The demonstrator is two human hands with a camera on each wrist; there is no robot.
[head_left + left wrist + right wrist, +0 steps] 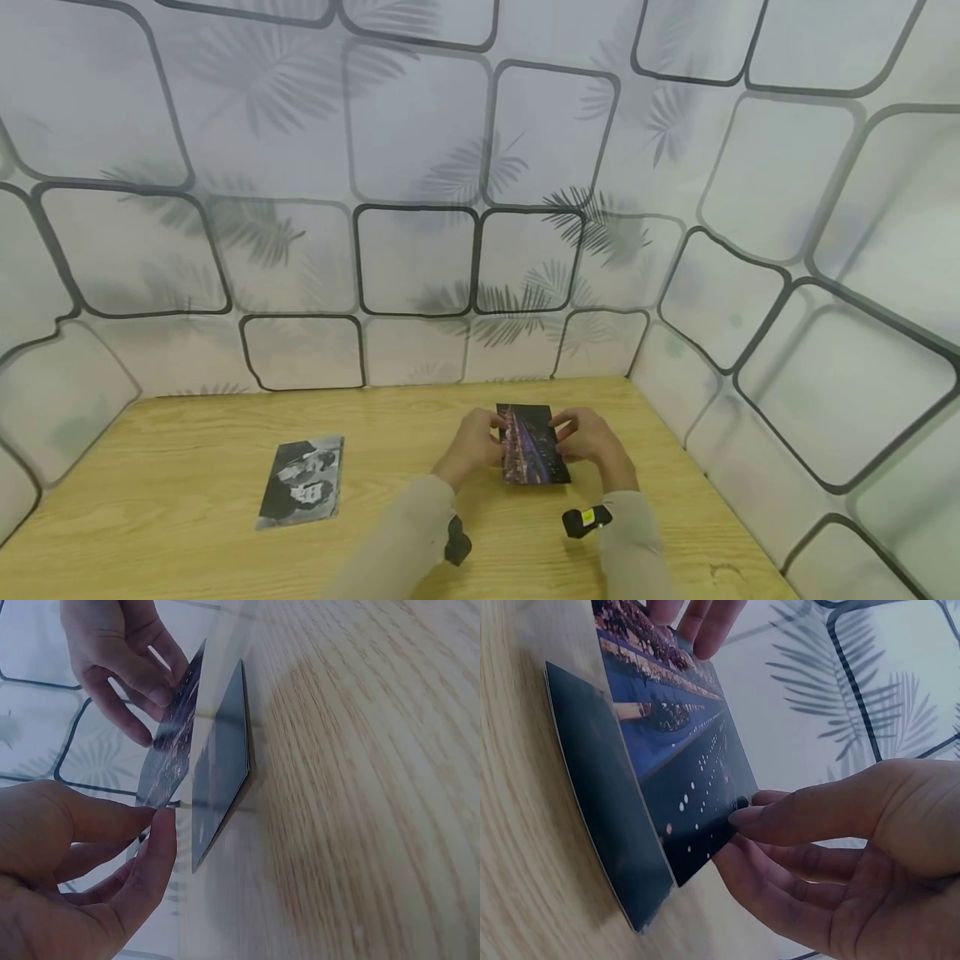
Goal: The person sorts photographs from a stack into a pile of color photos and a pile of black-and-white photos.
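Note:
Both hands hold a glossy photo print (531, 450) of a night city scene with purple and dark tones. My left hand (477, 442) pinches its left edge between thumb and fingers. The right hand (588, 437) pinches the opposite edge. In the left wrist view the held print (174, 742) is tilted and raised a little over another dark print (221, 772) lying on the table. That lower print (604, 795) also shows in the right wrist view, apart from the held one along its near side. Its picture is mostly hidden.
A black-and-white photo print (303, 483) with figures lies on the left of the wood-grain table (187, 467). Patterned walls (420, 258) stand behind and at the sides. Each wrist wears a black device (587, 521).

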